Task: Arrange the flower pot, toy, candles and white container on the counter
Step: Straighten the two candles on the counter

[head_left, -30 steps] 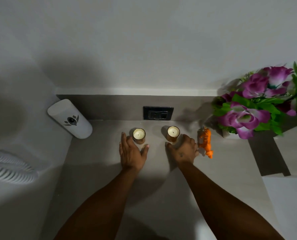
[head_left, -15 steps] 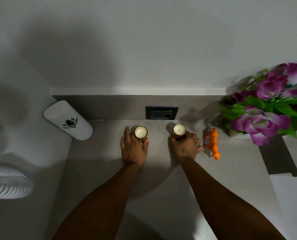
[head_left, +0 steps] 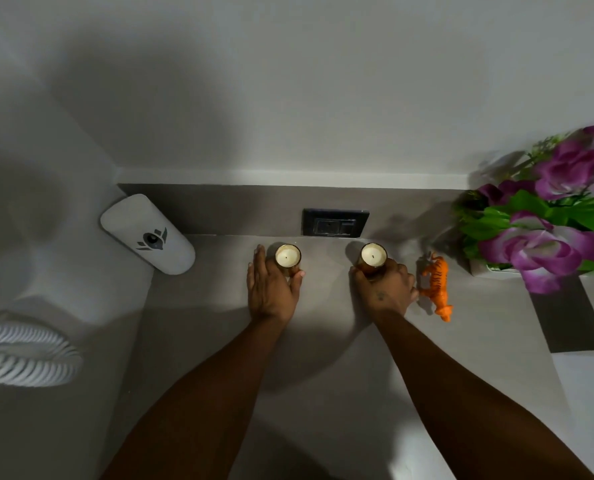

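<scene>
Two small candles in amber glass jars stand near the back of the grey counter (head_left: pixel 323 358). My left hand (head_left: pixel 271 289) wraps the left candle (head_left: pixel 287 256) from its near side. My right hand (head_left: pixel 383 289) grips the right candle (head_left: pixel 373 255) the same way. An orange toy tiger (head_left: pixel 437 285) stands just right of my right hand. The flower pot (head_left: pixel 486 268) with purple flowers and green leaves sits at the far right. A white container (head_left: pixel 148 233) with a dark logo leans in the back left corner.
A black wall socket (head_left: pixel 335 222) sits in the low backsplash behind the candles. A white ribbed object (head_left: pixel 21 355) lies at the left edge. A dark gap (head_left: pixel 565 320) cuts the counter below the flowers.
Both hands slid forward from flat on the counter and closed around the two candles. The view shifted slightly left.
</scene>
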Available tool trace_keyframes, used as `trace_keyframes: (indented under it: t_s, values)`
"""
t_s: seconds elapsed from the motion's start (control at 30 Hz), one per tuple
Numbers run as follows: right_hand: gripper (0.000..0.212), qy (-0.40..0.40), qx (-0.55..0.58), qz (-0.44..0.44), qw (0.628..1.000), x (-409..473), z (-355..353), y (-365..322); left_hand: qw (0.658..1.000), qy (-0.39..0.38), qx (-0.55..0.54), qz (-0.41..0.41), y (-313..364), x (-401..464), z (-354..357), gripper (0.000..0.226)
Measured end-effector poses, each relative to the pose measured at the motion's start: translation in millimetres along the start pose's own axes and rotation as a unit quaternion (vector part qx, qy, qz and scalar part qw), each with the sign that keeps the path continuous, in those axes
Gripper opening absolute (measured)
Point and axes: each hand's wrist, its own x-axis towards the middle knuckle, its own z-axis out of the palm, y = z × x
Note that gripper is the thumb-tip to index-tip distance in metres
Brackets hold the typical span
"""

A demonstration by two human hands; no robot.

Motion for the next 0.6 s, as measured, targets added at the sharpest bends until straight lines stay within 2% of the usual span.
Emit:
trace_keyframes:
  t_s: [0.13, 0.23, 0.33, 0.43, 0.6]
  values:
    - [0.09, 0.015, 0.062, 0.02, 0.998, -22.5, -5.8, 0.6, 1.0, -0.023, 0.018, 0.007, -7.2, -11.3, -4.9, 0.094]
    - [0.091, -0.017, 0.082, -0.023, 0.996, -65.9, -2.0, 20.8, 0.993, -0.038, 0.103, 0.038, -21.1, -34.2, -5.9, 0.095]
    - [0.088, -0.082, -0.009, -0.134, 0.988, -122.2, 6.1, 43.4, 0.989, -0.05, 0.126, 0.061, -35.3, -55.3, -6.7, 0.096]
    - [0.087, -0.114, -0.129, -0.256, 0.951, -166.2, 18.1, 59.4, 0.986, -0.052, 0.138, 0.077, -48.7, -69.7, -10.2, 0.095]
    - [0.09, -0.137, -0.201, -0.29, 0.926, -178.9, 16.6, 63.8, 0.987, -0.056, 0.135, 0.074, -71.0, -102.6, -22.4, 0.095]
